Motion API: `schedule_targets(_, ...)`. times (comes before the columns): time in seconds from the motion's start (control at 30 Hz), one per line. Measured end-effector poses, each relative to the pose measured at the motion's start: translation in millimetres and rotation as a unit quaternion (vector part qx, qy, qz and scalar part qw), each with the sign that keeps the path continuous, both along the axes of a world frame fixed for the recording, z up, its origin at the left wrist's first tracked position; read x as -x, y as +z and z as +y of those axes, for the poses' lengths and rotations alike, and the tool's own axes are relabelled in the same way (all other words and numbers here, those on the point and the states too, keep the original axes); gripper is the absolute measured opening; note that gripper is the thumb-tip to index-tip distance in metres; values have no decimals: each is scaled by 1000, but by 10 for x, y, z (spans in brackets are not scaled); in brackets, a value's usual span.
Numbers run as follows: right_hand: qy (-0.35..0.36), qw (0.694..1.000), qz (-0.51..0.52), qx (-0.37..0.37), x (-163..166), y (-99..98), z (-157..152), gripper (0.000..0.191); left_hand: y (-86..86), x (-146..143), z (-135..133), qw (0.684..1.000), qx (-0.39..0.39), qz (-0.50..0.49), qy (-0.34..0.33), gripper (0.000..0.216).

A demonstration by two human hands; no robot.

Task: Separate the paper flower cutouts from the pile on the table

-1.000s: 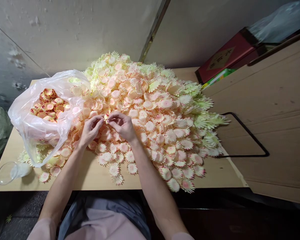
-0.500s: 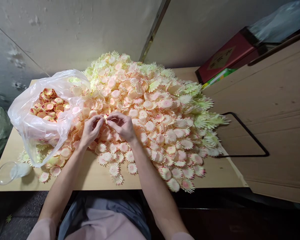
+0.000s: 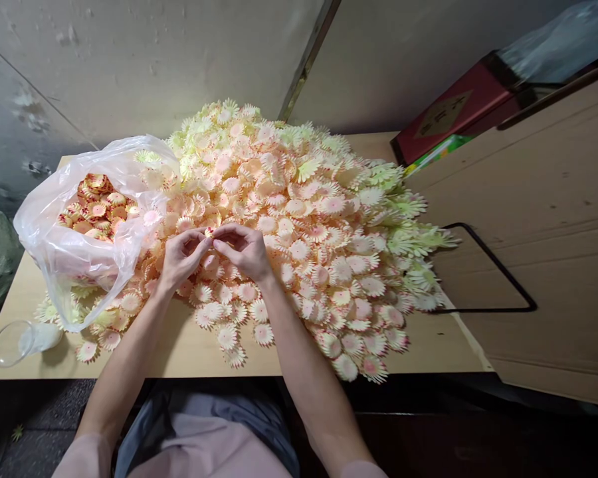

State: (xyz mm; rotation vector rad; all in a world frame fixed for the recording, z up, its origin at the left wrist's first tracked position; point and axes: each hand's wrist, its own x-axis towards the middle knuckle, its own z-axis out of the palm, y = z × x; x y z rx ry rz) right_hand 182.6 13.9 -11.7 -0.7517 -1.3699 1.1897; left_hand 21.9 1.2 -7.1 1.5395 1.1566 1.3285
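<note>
A big heap of paper flower petals [image 3: 303, 219], cream with pink tips, covers most of the wooden table [image 3: 179, 352]. Over its near left side my left hand [image 3: 179, 255] and my right hand [image 3: 244, 249] meet, fingers pinched together on one small flower piece [image 3: 210, 232] held between them. A clear plastic bag [image 3: 80, 232] to the left of my hands holds several orange-red folded flower pieces [image 3: 97, 206].
A clear glass cup [image 3: 14, 342] lies on its side at the table's near left corner. A red box [image 3: 448, 116] stands at the back right. A plywood board with a black metal frame [image 3: 493, 265] borders the table's right side. A wall runs behind.
Both hands stay pinched on the small flower piece; the fingers shift only slightly. The view has nudged a little.
</note>
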Motion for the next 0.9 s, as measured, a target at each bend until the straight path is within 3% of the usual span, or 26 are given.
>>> schedule_targets(0.5, -38, 998, 35, 30, 6, 5, 22, 25, 78, -14, -41, 997, -18, 76, 22, 28)
schedule_targets(0.9, -42, 997, 55, 42, -12, 25, 32, 23, -7, 27, -2, 994, -44, 103, 5, 26)
